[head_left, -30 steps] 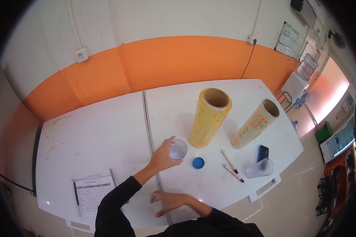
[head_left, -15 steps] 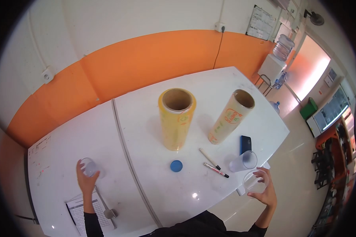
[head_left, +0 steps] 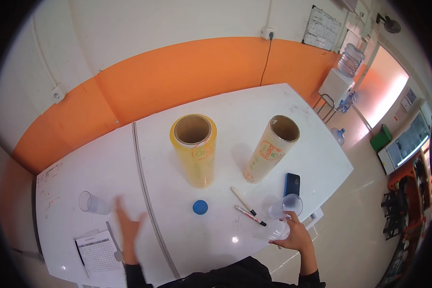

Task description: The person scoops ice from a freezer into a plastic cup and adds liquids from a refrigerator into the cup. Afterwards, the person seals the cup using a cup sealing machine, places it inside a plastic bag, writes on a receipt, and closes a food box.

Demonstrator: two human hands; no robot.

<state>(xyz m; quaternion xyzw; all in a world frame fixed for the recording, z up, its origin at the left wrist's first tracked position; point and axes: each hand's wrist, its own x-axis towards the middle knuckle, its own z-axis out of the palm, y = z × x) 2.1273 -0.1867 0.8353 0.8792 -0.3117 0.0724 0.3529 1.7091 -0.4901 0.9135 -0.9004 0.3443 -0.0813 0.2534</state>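
My left hand is slightly blurred, with thumb and fingers spread and nothing between them. To its left a clear plastic cup is on the white table. My right hand grips another clear plastic cup near the table's front edge. Just behind that cup is a third translucent cup, close to my fingers, and a dark blue phone. Two markers, one cream and one white and red, lie to the left of these cups.
A thick roll of yellow plastic film stands mid-table, with a slimmer roll right of it. A blue lid lies in front. Printed sheets are at the left front. A seam crosses the table. A water dispenser stands beyond.
My left hand has let go of the left cup and moved right, away from it. My right hand has brought its cup leftward, in over the table. The view has shifted slightly.
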